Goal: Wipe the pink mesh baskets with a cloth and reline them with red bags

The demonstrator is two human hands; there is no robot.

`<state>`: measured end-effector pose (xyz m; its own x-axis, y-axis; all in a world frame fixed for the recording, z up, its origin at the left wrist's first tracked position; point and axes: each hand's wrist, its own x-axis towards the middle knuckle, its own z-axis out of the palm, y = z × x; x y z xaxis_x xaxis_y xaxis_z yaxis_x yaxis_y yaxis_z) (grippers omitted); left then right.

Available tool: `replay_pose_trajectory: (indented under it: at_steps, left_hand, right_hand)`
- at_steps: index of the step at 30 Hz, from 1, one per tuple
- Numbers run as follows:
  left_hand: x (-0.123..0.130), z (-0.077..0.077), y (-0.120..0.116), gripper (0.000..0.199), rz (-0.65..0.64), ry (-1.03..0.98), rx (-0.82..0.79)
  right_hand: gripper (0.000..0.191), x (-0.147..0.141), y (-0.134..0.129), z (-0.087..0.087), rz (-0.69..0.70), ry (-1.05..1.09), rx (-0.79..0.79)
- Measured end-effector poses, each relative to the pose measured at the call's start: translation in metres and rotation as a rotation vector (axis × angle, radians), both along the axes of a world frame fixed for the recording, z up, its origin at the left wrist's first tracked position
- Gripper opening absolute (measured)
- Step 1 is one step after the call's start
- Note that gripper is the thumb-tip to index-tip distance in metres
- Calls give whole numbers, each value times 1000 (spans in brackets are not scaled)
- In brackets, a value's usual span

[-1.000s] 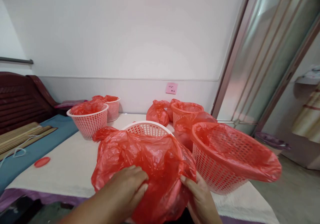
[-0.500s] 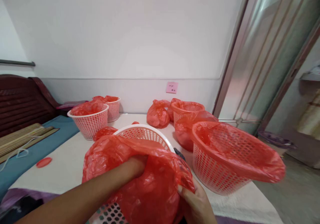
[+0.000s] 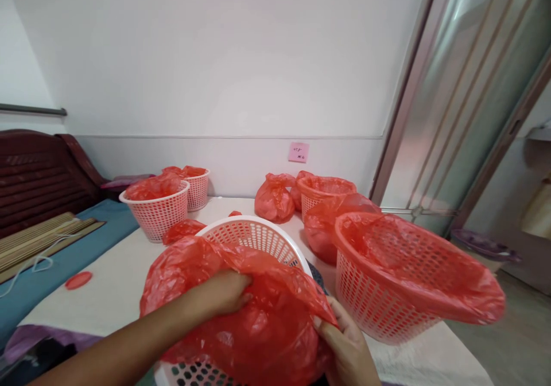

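Note:
A large red plastic bag (image 3: 267,340) lies bunched over the near part of a white basket (image 3: 253,228). My left hand (image 3: 230,291) is at the bag's middle with its fingers curled against the plastic; whether it grips anything is unclear. At the bag's right edge, my right hand (image 3: 346,340) pinches the red film between thumb and fingers. The basket's holes show beneath the bag and along its far wall. Just right of my right hand stands a pink basket (image 3: 383,294) lined with red plastic.
Two lined baskets (image 3: 161,217) stand at the back left. Tied red bags (image 3: 274,199) and another lined basket (image 3: 327,185) are near the wall. A red ring (image 3: 78,280) lies on the white cloth at left. A pink note (image 3: 298,152) is on the wall.
My left hand has come up out of the bag's folds and now shows its fingers. The bag's near part has risen and bunched, and more of the white basket's far wall shows.

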<state>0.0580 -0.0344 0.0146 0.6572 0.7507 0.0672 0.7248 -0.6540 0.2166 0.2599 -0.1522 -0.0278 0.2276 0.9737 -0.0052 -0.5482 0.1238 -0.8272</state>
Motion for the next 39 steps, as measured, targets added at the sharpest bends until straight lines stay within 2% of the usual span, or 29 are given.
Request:
replay_pose_trajectory:
  at_steps: [2,6,11,15,19,23,28,34,39]
  left_hand:
    - [-1,14,-1,18,-32,-47,77]
    - [-11,35,-2,31,-37,-171,294]
    - [-18,39,9,40,-71,-203,419]
    - [-16,42,21,17,-74,-259,376]
    - [-12,54,37,20,-5,-374,262]
    - [-7,70,51,22,-31,-416,138]
    - [1,90,52,23,-54,-398,136]
    - [7,99,56,25,-14,-412,94]
    - [5,105,72,37,106,-367,-9]
  right_hand:
    - [27,2,1,-3,1,-14,13]
    - [25,0,0,-1,-9,-35,8]
    - [26,-5,-2,6,-19,-57,-5]
    - [27,-2,1,6,-25,-97,-7]
    - [29,3,4,3,-16,-179,7]
    - [31,3,7,2,-47,-194,13]
    - [31,2,8,1,-56,-203,24]
    - [28,2,5,5,-39,-217,33]
    - [32,-4,2,10,-84,-236,64]
